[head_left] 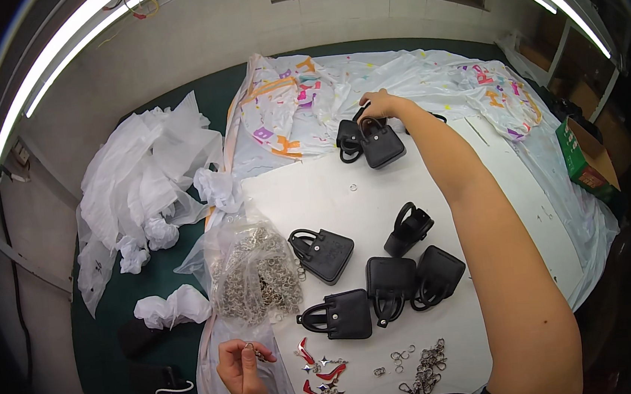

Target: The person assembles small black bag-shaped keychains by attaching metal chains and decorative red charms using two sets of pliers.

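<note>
Head view: one moment at a worktable covered by a white sheet [330,196], seen from above

Right hand: the right hand [381,106] was stretched far forward across the table, fingers curled closed on the handle of a small black handbag-shaped charm, the far bag [381,143]; whether it had lifted the bag off the sheet could not be told

Left hand: the left hand [240,369] sat close to the body at the lower edge, fingers pinched together on a small metal ring piece [252,347], too small to make out in detail

Key relation: the far bag lay at the far edge of the white sheet, straight ahead of the right arm and well apart from the left hand; its handle pointed away from the person, toward the right hand's fingers, with its body nearer the person. A second black bag [348,135] touched it on the left

Near group: five more black bags [382,277] lay between the two hands, on the middle of the sheet

Hardware: a clear bag of silver chain [256,273] lay just ahead of the left hand; red and silver charms [320,380] and loose clasps [424,367] lay to its right

Surroundings: crumpled white tissue [145,178] on the green tabletop at left; a printed plastic sheet [395,77] behind the far bag
</note>
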A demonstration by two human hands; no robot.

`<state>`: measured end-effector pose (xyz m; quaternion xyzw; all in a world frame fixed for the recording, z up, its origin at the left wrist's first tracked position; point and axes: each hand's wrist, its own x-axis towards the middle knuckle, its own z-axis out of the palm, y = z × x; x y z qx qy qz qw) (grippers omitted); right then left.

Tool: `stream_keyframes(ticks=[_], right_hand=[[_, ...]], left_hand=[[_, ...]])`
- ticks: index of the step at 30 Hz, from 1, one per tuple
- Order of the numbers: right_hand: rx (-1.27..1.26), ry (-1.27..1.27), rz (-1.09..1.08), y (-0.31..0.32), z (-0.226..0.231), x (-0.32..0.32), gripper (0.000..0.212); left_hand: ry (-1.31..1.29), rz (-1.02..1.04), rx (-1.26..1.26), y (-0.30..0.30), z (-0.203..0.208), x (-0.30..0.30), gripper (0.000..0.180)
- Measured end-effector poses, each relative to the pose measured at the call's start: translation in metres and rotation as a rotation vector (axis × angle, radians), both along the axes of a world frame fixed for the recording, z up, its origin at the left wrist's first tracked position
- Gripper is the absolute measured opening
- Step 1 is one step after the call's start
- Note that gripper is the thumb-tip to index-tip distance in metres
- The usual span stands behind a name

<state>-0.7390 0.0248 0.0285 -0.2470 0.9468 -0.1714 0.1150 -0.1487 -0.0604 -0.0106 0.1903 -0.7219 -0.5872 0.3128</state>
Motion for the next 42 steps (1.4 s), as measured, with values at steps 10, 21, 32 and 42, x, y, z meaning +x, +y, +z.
stream_keyframes(ticks=[10, 21, 32, 42], right_hand=[[-0.544, -0.244, -0.11, -0.004, -0.003, 0.043, 0.086], [-0.546, -0.22, -0.573, 0.136, -0.033, -0.045, 0.054], [-0.231, -0.393, -0.088, 0.106, 0.039, 0.018, 0.039], [-0.302, -0.846, 0.093, 0.053, 0.075, 0.07, 0.044]], left_hand=[[0.045, 0.013, 0.073, -0.001, 0.01, 0.008, 0.017], [0.094, -0.044, 0.415, -0.015, 0.017, 0.007, 0.018], [0.103, -0.056, 0.472, -0.011, 0.016, -0.001, 0.018], [0.112, -0.008, 0.438, -0.01, 0.02, 0.002, 0.02]])
